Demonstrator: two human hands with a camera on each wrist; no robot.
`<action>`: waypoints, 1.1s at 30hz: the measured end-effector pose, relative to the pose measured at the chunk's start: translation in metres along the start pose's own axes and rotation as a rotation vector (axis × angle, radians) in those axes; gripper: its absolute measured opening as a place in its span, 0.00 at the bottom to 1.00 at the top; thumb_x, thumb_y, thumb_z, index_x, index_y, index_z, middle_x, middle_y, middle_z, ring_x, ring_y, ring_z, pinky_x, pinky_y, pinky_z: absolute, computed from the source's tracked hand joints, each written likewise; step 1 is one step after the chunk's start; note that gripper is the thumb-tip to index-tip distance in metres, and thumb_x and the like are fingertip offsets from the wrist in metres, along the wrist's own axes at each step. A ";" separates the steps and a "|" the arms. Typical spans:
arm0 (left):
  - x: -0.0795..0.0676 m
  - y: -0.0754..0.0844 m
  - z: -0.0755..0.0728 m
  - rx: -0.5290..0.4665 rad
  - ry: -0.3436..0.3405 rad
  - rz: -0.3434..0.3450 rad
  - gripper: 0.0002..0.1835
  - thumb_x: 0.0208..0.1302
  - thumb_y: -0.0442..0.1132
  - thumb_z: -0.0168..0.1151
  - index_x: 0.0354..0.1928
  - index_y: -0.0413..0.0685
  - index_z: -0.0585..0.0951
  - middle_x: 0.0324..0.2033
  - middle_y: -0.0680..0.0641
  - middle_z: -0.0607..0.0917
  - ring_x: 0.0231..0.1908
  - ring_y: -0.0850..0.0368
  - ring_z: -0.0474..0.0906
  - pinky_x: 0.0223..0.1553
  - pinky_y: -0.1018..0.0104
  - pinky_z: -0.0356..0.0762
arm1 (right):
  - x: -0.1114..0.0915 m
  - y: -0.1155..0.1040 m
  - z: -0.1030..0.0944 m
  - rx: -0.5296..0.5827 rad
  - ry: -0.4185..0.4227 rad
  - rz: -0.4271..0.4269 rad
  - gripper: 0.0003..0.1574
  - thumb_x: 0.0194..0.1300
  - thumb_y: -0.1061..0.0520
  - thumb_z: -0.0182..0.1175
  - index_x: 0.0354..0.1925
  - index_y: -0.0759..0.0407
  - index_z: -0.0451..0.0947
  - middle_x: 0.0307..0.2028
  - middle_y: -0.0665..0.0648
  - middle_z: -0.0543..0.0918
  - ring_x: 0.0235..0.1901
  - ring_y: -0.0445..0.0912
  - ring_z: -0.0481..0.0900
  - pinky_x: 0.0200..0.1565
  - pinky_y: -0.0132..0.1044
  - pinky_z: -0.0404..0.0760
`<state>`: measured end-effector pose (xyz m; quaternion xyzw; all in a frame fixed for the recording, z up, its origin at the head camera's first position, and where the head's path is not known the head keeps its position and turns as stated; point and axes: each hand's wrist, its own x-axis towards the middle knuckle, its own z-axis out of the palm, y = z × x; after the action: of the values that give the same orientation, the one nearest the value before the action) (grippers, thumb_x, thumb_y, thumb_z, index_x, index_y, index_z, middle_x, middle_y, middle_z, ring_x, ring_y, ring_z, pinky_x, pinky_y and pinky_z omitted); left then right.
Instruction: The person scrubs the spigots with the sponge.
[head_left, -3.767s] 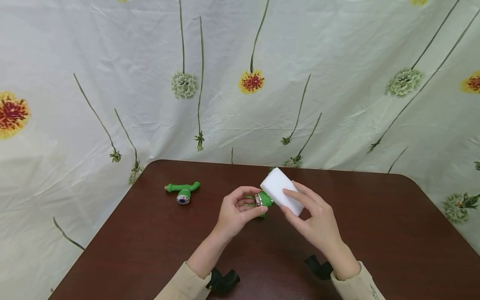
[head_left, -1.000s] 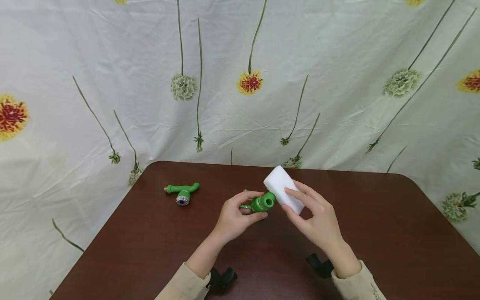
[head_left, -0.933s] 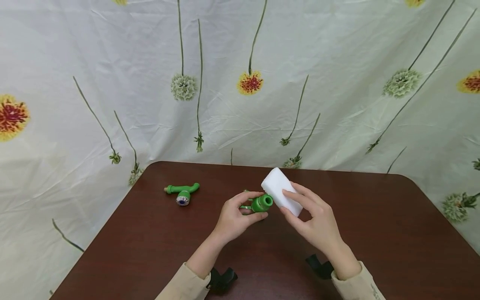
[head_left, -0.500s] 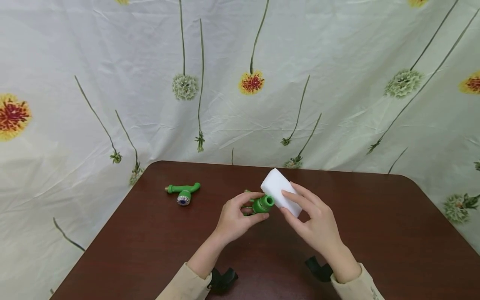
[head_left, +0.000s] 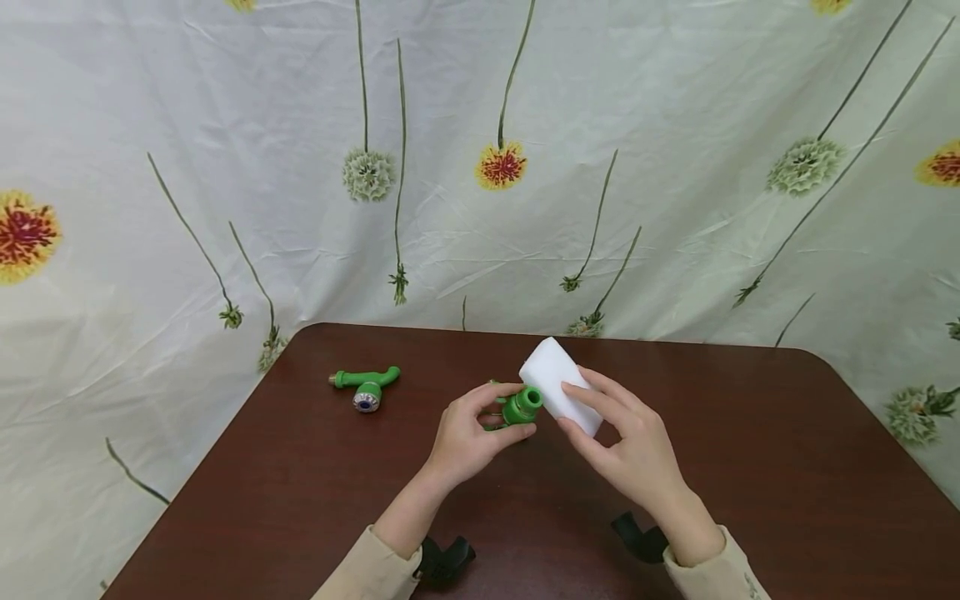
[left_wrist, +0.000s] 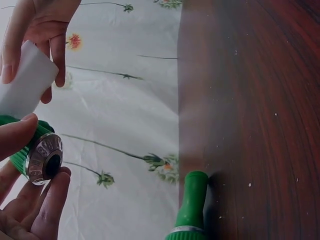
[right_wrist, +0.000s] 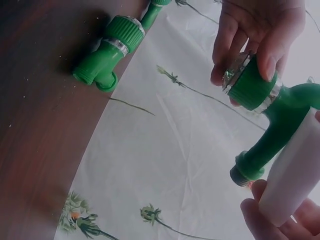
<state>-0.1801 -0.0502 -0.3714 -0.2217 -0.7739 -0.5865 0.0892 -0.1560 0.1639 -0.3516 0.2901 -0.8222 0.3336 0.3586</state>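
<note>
My left hand [head_left: 465, 437] grips a green tap [head_left: 517, 410] by its ribbed knob, thumb on one side and fingers on the other. An open end of the tap faces the head camera. In the left wrist view the knob's silver cap [left_wrist: 46, 159] shows between thumb and fingers. A white sponge [head_left: 555, 379] is pinched between the thumb and fingers of my right hand [head_left: 637, 442]. It lies along the tap's green body [right_wrist: 280, 125] in the right wrist view, covering part of it. Both hands are raised over the table.
Another green tap [head_left: 367, 387] lies on the dark brown table [head_left: 720, 467] at the left. A further green tap [right_wrist: 107, 57] lies on the table, mostly hidden behind my left hand in the head view. A flowered cloth [head_left: 450, 225] hangs behind the table.
Since the oldest frame the tap has turned in my left hand, bringing its open end toward the head camera. Over the last second the sponge has shifted slightly down and left.
</note>
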 end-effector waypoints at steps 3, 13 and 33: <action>0.000 0.001 0.000 0.005 -0.002 0.005 0.23 0.49 0.37 0.74 0.50 0.50 0.82 0.41 0.54 0.82 0.37 0.61 0.83 0.39 0.70 0.80 | -0.001 -0.001 0.001 0.009 -0.002 -0.010 0.20 0.56 0.52 0.67 0.48 0.54 0.82 0.52 0.58 0.79 0.46 0.53 0.80 0.35 0.38 0.81; 0.001 0.004 0.000 0.017 -0.009 0.064 0.23 0.47 0.34 0.75 0.49 0.50 0.83 0.38 0.51 0.82 0.36 0.57 0.82 0.38 0.66 0.81 | 0.000 0.002 0.002 -0.061 0.059 0.015 0.18 0.56 0.54 0.67 0.46 0.55 0.83 0.51 0.59 0.80 0.43 0.54 0.81 0.30 0.44 0.80; 0.001 0.006 -0.001 -0.237 -0.080 0.069 0.19 0.60 0.30 0.63 0.53 0.37 0.71 0.43 0.38 0.81 0.35 0.57 0.80 0.39 0.66 0.80 | 0.003 0.006 -0.003 -0.120 0.097 0.063 0.24 0.48 0.62 0.71 0.47 0.57 0.83 0.50 0.60 0.80 0.44 0.52 0.81 0.31 0.45 0.82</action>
<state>-0.1785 -0.0493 -0.3657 -0.2807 -0.6940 -0.6610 0.0515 -0.1606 0.1687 -0.3500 0.2255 -0.8312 0.3083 0.4039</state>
